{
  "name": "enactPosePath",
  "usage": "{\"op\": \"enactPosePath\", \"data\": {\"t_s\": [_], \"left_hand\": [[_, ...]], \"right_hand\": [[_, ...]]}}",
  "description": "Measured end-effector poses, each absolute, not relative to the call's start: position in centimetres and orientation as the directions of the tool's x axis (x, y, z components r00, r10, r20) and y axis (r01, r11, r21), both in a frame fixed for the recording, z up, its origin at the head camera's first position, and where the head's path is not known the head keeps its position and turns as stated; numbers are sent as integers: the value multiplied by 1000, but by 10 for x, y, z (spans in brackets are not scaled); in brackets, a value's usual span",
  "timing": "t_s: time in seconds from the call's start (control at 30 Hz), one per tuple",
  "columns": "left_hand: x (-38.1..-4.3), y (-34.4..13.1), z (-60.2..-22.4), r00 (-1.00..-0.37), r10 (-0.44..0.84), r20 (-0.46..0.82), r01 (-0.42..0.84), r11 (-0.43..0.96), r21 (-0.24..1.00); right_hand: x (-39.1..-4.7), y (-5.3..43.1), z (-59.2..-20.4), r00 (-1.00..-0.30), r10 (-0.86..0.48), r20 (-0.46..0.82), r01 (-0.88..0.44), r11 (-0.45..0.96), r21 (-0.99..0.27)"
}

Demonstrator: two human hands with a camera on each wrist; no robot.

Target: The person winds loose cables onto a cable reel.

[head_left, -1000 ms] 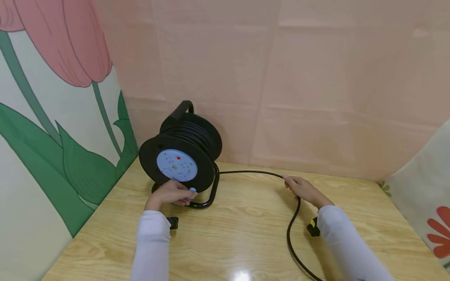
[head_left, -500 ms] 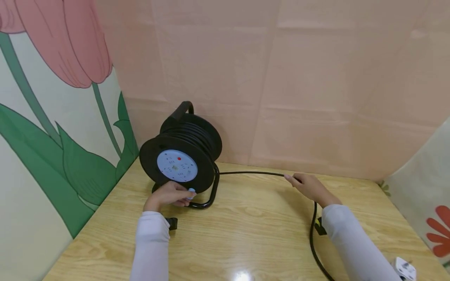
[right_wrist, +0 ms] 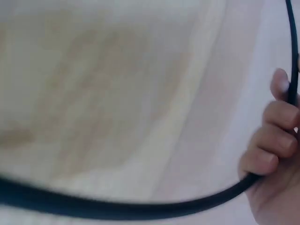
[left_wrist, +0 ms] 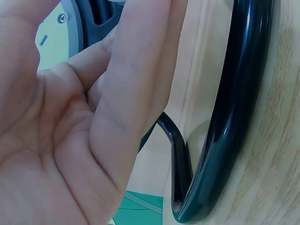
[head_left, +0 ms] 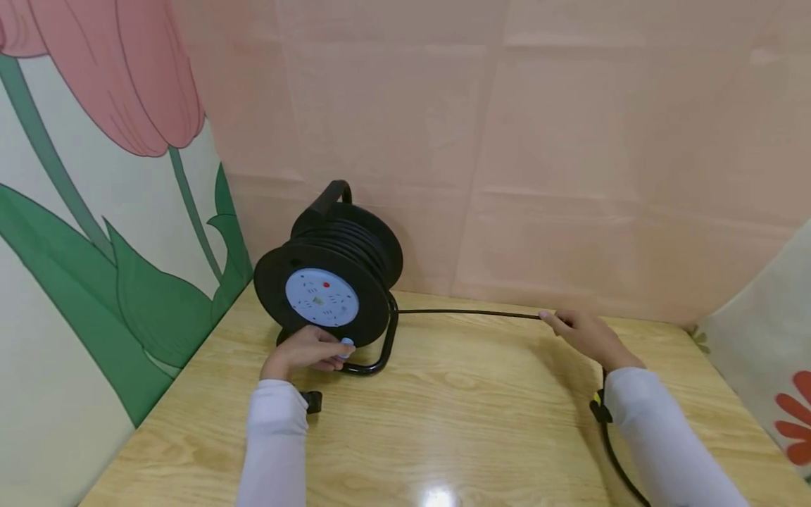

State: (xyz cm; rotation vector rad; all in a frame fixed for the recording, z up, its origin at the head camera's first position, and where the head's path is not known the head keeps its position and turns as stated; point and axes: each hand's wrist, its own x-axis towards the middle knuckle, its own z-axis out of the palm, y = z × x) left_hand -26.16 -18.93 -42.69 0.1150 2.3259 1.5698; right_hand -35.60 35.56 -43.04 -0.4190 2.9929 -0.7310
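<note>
A black cable reel (head_left: 356, 273) with a round light-blue socket panel (head_left: 322, 297) stands at the left back of the table. My left hand (head_left: 310, 348) pinches the small light-blue knob (head_left: 346, 346) low on the reel's front. In the left wrist view the palm of that hand (left_wrist: 65, 136) faces the camera, beside the reel's glossy black tube frame (left_wrist: 241, 98). Out to the right, my right hand (head_left: 589, 338) grips the black cable (head_left: 469, 312), which runs nearly straight from the reel. Its fingers curl round the cable (right_wrist: 140, 211) in the right wrist view.
The wooden table (head_left: 456, 422) meets a pink-covered wall (head_left: 481, 162) at the back and a tulip-painted panel (head_left: 152, 282) at left. Loose cable (head_left: 614, 458) trails from the right hand toward the front edge. Small black devices sit at both wrists.
My right hand has moved rightward, and the stretch of cable between it and the reel is longer and straighter. My left hand stays at the knob. A white plug glimpsed at lower right is out of view.
</note>
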Motion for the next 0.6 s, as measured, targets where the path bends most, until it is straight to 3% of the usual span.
{"op": "enactPosePath", "data": {"t_s": [0.13,0.37,0.6], "left_hand": [[-262,-189,-427,-944,246,-221,-112,392,913],[-261,-191,-427,-947,233,-223,-120,388,914],[-261,-197,-439,-924,283,-258,-140,377,916]], "right_hand": [[-359,358,-426,-964,-238,117,-265,859,-438],[-353,373,-445,-986,-153,61,-165,897,-410],[-345,355,-444,-949,-79,307,-230,837,-497]]}}
